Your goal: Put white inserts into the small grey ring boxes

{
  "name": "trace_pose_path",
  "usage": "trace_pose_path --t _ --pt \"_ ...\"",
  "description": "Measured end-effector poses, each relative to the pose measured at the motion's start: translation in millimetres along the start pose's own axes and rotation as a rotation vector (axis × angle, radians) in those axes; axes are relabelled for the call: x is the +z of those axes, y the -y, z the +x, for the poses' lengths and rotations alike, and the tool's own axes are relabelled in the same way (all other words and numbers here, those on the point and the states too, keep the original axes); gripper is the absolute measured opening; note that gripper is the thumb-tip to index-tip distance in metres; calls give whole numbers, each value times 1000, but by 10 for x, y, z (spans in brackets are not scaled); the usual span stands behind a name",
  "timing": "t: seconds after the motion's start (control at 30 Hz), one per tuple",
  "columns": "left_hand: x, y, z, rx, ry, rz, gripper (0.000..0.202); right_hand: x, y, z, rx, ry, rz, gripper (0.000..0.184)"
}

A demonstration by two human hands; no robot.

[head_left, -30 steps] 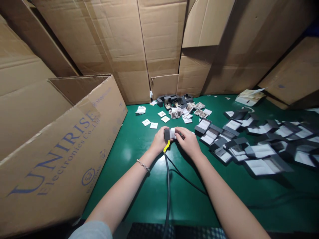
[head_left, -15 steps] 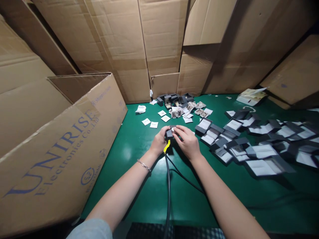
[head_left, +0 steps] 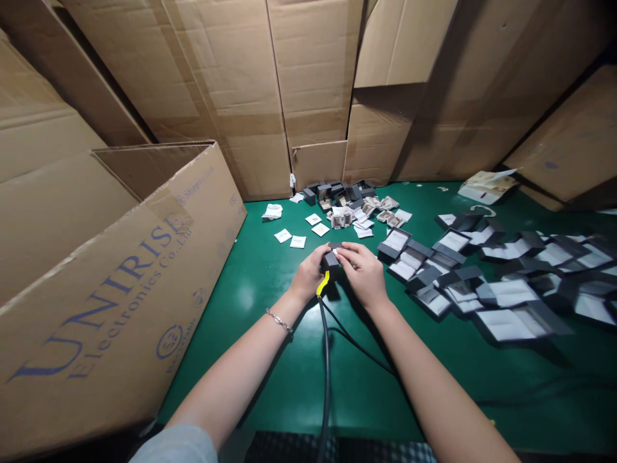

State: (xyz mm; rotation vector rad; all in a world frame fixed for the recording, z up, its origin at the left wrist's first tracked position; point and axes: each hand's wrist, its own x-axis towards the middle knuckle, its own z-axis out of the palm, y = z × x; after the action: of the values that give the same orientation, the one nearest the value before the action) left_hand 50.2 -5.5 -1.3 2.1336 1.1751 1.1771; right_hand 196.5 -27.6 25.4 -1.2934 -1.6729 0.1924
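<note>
Both hands meet over the green table (head_left: 289, 386) around a small dark grey box (head_left: 330, 260). My left hand (head_left: 307, 278) grips the box from the left, fingers curled around it. Pressing on its top and right side is my right hand (head_left: 362, 273), fingers closed over it. A black cable (head_left: 326, 360) with a yellow tip (head_left: 322, 283) runs from below up to the hands. A thin bracelet (head_left: 278, 319) sits on my left wrist.
A large cardboard box printed UNIRISE (head_left: 110, 289) lies at the left. Cardboard sheets (head_left: 313, 83) wall the back. A pile of small dark boxes and white inserts (head_left: 344, 202) lies behind the hands. Several open dark boxes (head_left: 482, 276) spread across the right. White cards (head_left: 290, 239) lie loose.
The white insert seen a second ago between my hands is now covered; the dark box has closed up. My right hand has shifted left onto the box top.
</note>
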Motion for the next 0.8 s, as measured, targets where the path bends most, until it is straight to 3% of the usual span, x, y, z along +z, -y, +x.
trace_pose_path --t 0.4,0.6,0.8 --pt "62 102 -27 213 -56 51 41 -69 -53 75 145 18 208 13" --pt "36 72 -17 260 -49 -3 43 -68 -75 93 295 66 303 41" --pt "6 99 -24 304 2 4 38 -86 -76 96 304 103 278 29"
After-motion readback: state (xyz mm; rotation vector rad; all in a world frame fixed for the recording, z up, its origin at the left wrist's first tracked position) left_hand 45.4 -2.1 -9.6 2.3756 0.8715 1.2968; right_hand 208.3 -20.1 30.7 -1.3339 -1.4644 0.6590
